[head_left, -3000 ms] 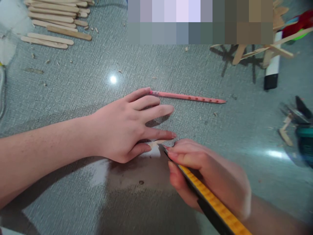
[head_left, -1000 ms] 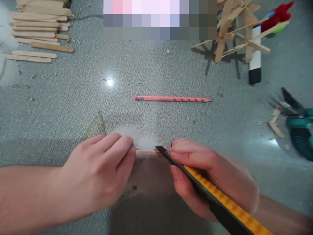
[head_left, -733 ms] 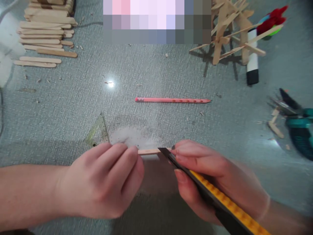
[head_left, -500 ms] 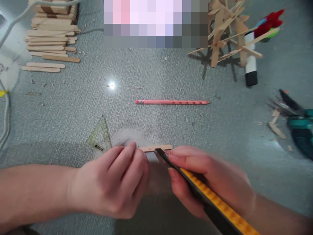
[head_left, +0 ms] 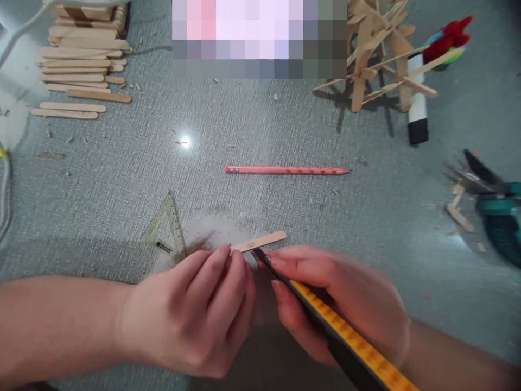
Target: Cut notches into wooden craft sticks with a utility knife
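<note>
My left hand [head_left: 199, 312] pinches the left end of a wooden popsicle stick [head_left: 264, 239], whose right part sticks out beyond the fingers. A small rectangle is marked or cut near the middle of the stick. Wrapped around a yellow-and-black utility knife [head_left: 342, 326] is my right hand [head_left: 325, 293]. The dark blade points up and left, its tip at the lower edge of the stick by the rectangle; whether it touches cannot be made out. Just behind my left hand lies a clear set square [head_left: 176, 225], partly covered.
A pink pencil [head_left: 285, 170] lies beyond the hands. Popsicle sticks [head_left: 77, 70] are piled at the back left. At the back right stand a stick structure [head_left: 358, 81] and a white marker [head_left: 418, 103]. Teal-handled pliers [head_left: 499, 206] lie at the right, near wood scraps [head_left: 459, 212].
The stick's right end has tilted upward, away from me. The knife and my right hand have shifted slightly left, and my left hand has moved a little right and down.
</note>
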Demonstrator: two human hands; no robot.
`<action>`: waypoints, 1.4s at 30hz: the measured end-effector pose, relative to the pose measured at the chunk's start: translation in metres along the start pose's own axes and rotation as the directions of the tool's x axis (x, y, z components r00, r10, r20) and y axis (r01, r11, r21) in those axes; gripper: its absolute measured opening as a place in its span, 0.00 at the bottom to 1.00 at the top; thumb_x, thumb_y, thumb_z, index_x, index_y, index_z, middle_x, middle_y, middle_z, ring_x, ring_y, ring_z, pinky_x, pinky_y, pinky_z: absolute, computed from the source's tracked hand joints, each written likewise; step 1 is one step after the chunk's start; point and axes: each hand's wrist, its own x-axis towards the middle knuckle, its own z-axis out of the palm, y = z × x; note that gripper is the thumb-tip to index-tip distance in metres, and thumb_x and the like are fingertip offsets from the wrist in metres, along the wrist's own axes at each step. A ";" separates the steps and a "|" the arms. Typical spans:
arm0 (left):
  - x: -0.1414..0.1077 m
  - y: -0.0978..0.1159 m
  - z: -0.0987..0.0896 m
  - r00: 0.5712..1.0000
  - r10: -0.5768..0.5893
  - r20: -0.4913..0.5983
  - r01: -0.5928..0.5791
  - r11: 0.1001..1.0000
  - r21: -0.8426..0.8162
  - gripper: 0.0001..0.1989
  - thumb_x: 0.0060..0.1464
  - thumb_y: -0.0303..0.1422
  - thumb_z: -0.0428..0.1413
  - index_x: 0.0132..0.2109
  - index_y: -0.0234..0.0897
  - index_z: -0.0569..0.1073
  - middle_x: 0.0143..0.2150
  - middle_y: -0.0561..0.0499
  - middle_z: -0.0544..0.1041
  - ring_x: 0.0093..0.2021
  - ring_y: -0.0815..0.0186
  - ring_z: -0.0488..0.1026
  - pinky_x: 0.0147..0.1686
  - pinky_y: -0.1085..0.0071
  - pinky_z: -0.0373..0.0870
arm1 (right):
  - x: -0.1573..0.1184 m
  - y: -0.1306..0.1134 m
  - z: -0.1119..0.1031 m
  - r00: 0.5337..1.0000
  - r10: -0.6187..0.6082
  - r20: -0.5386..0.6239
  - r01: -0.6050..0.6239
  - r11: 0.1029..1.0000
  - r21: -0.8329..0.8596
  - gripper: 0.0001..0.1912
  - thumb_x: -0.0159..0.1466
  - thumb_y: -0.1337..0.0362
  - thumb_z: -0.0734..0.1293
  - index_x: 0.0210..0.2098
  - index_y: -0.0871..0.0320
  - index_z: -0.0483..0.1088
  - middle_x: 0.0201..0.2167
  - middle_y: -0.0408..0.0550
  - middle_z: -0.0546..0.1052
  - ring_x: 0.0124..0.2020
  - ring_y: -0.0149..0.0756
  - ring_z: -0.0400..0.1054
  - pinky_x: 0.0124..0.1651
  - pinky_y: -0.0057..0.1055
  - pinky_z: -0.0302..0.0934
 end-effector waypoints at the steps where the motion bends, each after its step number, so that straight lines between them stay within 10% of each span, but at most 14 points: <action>1: 0.000 0.000 0.000 1.000 0.001 0.002 -0.001 1.000 0.003 0.12 0.60 0.27 0.56 0.46 0.23 0.80 0.42 0.38 0.84 0.39 0.51 0.84 0.30 0.63 0.85 | 0.001 0.000 0.001 1.000 0.007 -0.006 -0.007 1.000 -0.002 0.20 0.59 0.76 0.66 0.49 0.52 0.69 0.34 0.49 0.82 0.33 0.42 0.81 0.32 0.34 0.78; 27: 0.003 0.000 -0.004 0.995 -0.092 0.025 0.094 0.994 -0.052 0.13 0.63 0.23 0.48 0.45 0.20 0.76 0.42 0.33 0.83 0.40 0.49 0.83 0.36 0.58 0.83 | 0.000 -0.003 0.006 0.999 0.023 -0.048 -0.026 0.998 -0.049 0.18 0.60 0.76 0.66 0.47 0.51 0.70 0.34 0.48 0.82 0.34 0.41 0.81 0.33 0.34 0.79; 35: 0.003 -0.018 0.000 0.964 -0.230 0.134 0.258 0.933 -0.253 0.13 0.67 0.24 0.47 0.39 0.32 0.76 0.38 0.44 0.81 0.38 0.65 0.77 0.34 0.71 0.79 | -0.001 0.000 0.004 0.998 -0.003 -0.063 0.001 0.999 -0.034 0.16 0.60 0.75 0.67 0.47 0.55 0.71 0.36 0.50 0.83 0.36 0.40 0.81 0.36 0.32 0.79; 42: 0.000 -0.023 -0.001 1.000 -0.010 -0.006 0.009 0.981 -0.195 0.09 0.62 0.25 0.53 0.39 0.27 0.79 0.40 0.39 0.83 0.36 0.58 0.81 0.33 0.64 0.82 | 0.002 0.003 0.001 0.997 0.001 -0.071 -0.001 1.000 0.004 0.19 0.60 0.76 0.66 0.48 0.53 0.70 0.35 0.48 0.82 0.37 0.41 0.81 0.36 0.32 0.79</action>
